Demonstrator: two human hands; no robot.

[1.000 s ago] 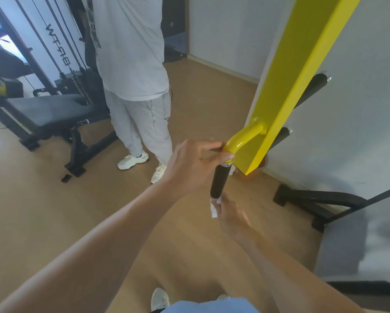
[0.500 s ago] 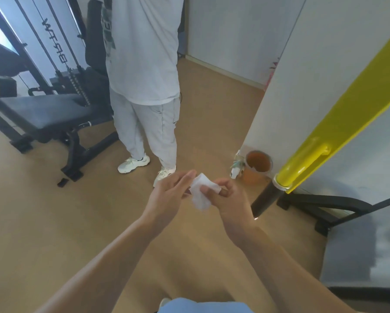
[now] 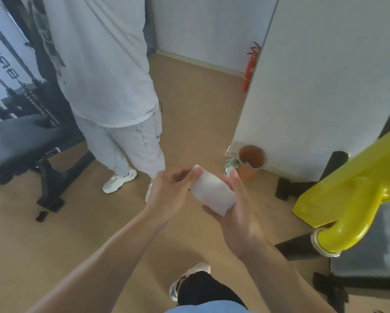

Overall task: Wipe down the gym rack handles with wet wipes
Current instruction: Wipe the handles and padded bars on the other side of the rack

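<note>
A white wet wipe is stretched between both of my hands in front of me. My left hand pinches its upper corner with thumb and fingers. My right hand holds the wipe's lower part across its fingers. The yellow rack beam slants in from the right, with its curved yellow handle bracket and the black grip below and to the right of my hands. Neither hand touches the handle.
A person in a white shirt and grey trousers stands close ahead on the left. A black weight bench is at far left. An orange bin and a red fire extinguisher stand by the white wall.
My left hand let go of the black grip and my right hand left it with the wipe. Both hands came together and now spread the wipe. The view swung left, so the rack sits further right.
</note>
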